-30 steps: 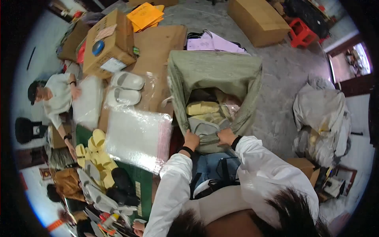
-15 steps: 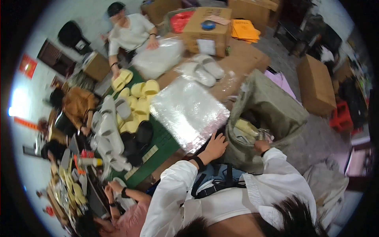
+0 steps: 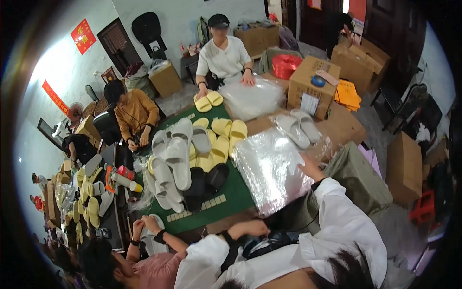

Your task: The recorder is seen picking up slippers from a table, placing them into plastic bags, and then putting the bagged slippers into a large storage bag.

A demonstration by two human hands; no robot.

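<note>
Both hands have left the mouth of the sack [image 3: 361, 180] since the earlier frames, and the view has swung left. On the left, a co-worker in pink [image 3: 161, 260] sits close beside the person's left sleeve. The left hand [image 3: 250, 228] hangs low at the near edge of the desk [image 3: 237, 196], its forearm nearly level and pointing right. The right forearm rises from the lower right with the wrist bent, bringing the right hand [image 3: 313, 168] to the right-hand edge of the clear bags [image 3: 269, 168].

Slippers crowd the desk's left: grey ones [image 3: 179, 161], yellow ones [image 3: 221, 147] and a black pair [image 3: 196, 190]. A narrow green strip lies bare between these and the bags. Beyond the bags rests a grey pair [image 3: 298, 127]; the sack stands just to their right.

As for grip, the left fingers curl in loosely, and whether they hold anything I cannot tell. The right fingers reach over the bags' edge; whether they pinch one I cannot tell.
</note>
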